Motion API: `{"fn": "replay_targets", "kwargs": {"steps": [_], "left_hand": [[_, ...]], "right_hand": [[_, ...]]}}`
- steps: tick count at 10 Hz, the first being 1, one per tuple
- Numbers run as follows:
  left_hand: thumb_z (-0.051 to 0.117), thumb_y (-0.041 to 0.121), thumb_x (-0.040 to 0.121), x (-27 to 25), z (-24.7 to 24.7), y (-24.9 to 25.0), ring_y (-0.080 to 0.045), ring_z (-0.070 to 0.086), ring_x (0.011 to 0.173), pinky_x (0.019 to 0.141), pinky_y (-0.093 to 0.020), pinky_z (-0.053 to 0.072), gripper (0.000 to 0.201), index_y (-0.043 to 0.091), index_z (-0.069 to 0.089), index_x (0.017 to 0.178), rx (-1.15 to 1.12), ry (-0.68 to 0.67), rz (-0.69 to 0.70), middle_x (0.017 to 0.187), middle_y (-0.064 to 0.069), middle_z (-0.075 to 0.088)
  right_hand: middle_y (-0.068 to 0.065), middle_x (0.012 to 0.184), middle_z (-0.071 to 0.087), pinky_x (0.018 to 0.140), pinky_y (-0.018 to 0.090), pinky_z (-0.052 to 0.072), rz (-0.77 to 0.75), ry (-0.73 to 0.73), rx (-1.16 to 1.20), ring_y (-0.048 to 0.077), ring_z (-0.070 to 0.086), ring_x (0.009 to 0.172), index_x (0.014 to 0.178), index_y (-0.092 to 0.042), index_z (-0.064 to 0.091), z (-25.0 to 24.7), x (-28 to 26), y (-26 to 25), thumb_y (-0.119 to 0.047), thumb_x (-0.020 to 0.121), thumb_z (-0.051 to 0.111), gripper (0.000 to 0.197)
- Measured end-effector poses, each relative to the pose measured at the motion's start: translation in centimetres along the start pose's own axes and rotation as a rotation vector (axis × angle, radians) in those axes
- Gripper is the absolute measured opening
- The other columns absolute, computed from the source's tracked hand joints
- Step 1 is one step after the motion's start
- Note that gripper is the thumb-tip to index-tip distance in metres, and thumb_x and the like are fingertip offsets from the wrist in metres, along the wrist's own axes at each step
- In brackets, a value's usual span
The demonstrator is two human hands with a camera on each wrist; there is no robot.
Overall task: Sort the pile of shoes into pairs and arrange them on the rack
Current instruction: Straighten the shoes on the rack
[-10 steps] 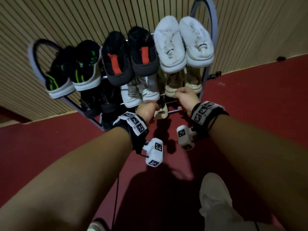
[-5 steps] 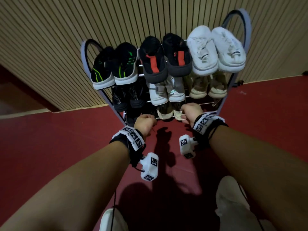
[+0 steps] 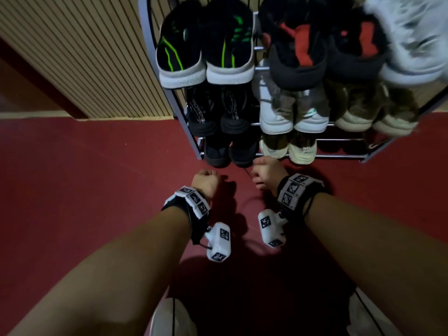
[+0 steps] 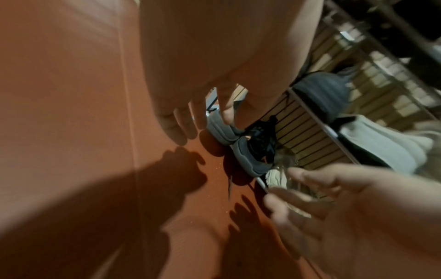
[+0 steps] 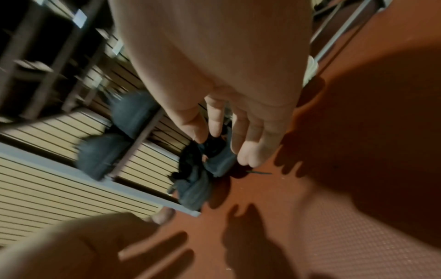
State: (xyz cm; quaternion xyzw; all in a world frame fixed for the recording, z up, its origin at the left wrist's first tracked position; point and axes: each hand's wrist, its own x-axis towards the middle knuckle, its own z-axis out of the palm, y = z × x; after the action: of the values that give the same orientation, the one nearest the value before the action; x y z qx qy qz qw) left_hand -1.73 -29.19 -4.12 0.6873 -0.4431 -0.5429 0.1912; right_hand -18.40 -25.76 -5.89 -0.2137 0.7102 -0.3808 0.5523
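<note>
With both my left hand (image 3: 206, 181) and right hand (image 3: 268, 174) loose and empty, I judged squaring the cream pair (image 3: 288, 147) on the rack (image 3: 339, 156) best.

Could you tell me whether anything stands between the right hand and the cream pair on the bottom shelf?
Nothing visible does. The right hand is empty, just in front of the cream pair on the rack; only the shelf's front rail runs along the heels.

The rack (image 3: 184, 110) stands against the slatted wall (image 3: 84, 57), shoes filling its tiers in pairs side by side. On the bottom tier two pairs (image 3: 230, 151) (image 3: 288, 149) sit at the left. Both hands (image 3: 206, 181) (image 3: 266, 174) hang over the floor (image 3: 84, 178) just before it.
</note>
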Motion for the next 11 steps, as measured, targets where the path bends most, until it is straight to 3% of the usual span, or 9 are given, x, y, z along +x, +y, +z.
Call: {"fn": "replay_targets", "kwargs": {"steps": [2,3,5,6,7,8,9,10,11], "left_hand": [[0.059,-0.004,0.082,1.9,0.4,-0.1,-0.019,0.053,0.065,0.053,-0.020,0.043,0.021,0.016,0.059,0.089,-0.138,-0.085,-0.020,0.071,-0.003,0.058],[0.062,-0.005,0.081,2.7,0.4,-0.2,-0.021,0.054,0.079,0.069,-0.030,0.044,0.020,0.011,0.059,0.093,-0.190,-0.084,-0.031,0.086,-0.012,0.060],[0.067,-0.005,0.079,3.5,-0.7,-0.3,-0.020,0.055,0.072,0.065,-0.029,0.046,0.017,0.011,0.061,0.084,-0.216,-0.087,-0.045,0.074,-0.007,0.061],[0.067,-0.005,0.078,3.6,-1.2,-0.5,-0.018,0.050,0.064,0.065,-0.030,0.043,0.022,0.015,0.057,0.072,-0.201,-0.079,-0.046,0.064,-0.004,0.054],[0.066,-0.004,0.075,3.2,-1.3,-0.6,-0.018,0.047,0.060,0.059,-0.026,0.041,0.021,0.014,0.056,0.070,-0.179,-0.099,-0.033,0.062,-0.005,0.052],[0.067,0.001,0.073,2.1,-1.0,-0.6,-0.019,0.048,0.064,0.064,-0.029,0.040,0.020,0.016,0.056,0.068,-0.164,-0.097,-0.029,0.062,-0.004,0.052],[0.065,0.007,0.081,0.3,-0.9,0.2,-0.018,0.053,0.061,0.062,-0.028,0.043,0.020,0.018,0.055,0.067,-0.156,-0.064,-0.013,0.066,-0.003,0.055],[0.056,0.011,0.090,-2.2,-1.2,1.2,-0.002,0.055,0.039,0.040,-0.014,0.043,0.021,0.018,0.057,0.070,-0.128,-0.056,0.013,0.059,0.004,0.060],[0.057,0.012,0.088,-4.6,-1.7,2.3,-0.009,0.060,0.056,0.054,-0.019,0.049,0.020,0.018,0.056,0.069,-0.066,-0.044,0.058,0.061,0.003,0.061]], "right_hand": [[-0.001,0.095,0.057,0.083,0.045,0.053,-0.018,0.003,-0.091,0.024,0.057,0.084,0.135,-0.018,0.051,0.4,2.8,1.2,-0.005,0.088,0.053,0.049],[-0.003,0.086,0.054,0.074,0.040,0.052,0.036,-0.034,-0.022,0.019,0.055,0.075,0.138,-0.024,0.047,1.4,3.9,0.8,-0.004,0.088,0.052,0.054],[0.002,0.079,0.045,0.059,0.030,0.036,0.147,-0.147,0.165,0.013,0.038,0.060,0.137,-0.038,0.041,3.6,5.4,-0.3,-0.002,0.087,0.053,0.063],[0.001,0.072,0.040,0.057,0.028,0.035,0.132,-0.100,0.195,0.012,0.034,0.055,0.131,-0.026,0.045,3.8,5.6,-0.3,0.001,0.089,0.047,0.050],[0.007,0.088,0.057,0.063,0.025,0.040,0.046,-0.008,0.148,0.013,0.051,0.067,0.132,-0.004,0.054,2.9,5.5,-1.0,0.004,0.090,0.048,0.043],[0.016,0.134,0.055,0.086,0.022,0.045,-0.166,-0.010,0.110,0.021,0.062,0.105,0.103,0.005,0.069,2.2,5.4,-1.5,0.002,0.091,0.054,0.019],[0.019,0.124,0.057,0.068,0.020,0.053,0.011,0.043,0.487,0.016,0.060,0.079,0.091,-0.013,0.059,2.5,1.5,-4.4,0.003,0.093,0.048,0.019],[0.008,0.102,0.059,0.065,0.019,0.054,-0.026,0.066,0.468,0.012,0.060,0.074,0.091,-0.016,0.056,1.5,-0.7,-4.0,-0.005,0.093,0.054,0.012],[0.007,0.092,0.062,0.072,0.021,0.057,-0.060,0.074,0.465,0.013,0.063,0.078,0.085,-0.014,0.061,-0.3,-3.2,-3.6,-0.006,0.091,0.059,0.011]]}}
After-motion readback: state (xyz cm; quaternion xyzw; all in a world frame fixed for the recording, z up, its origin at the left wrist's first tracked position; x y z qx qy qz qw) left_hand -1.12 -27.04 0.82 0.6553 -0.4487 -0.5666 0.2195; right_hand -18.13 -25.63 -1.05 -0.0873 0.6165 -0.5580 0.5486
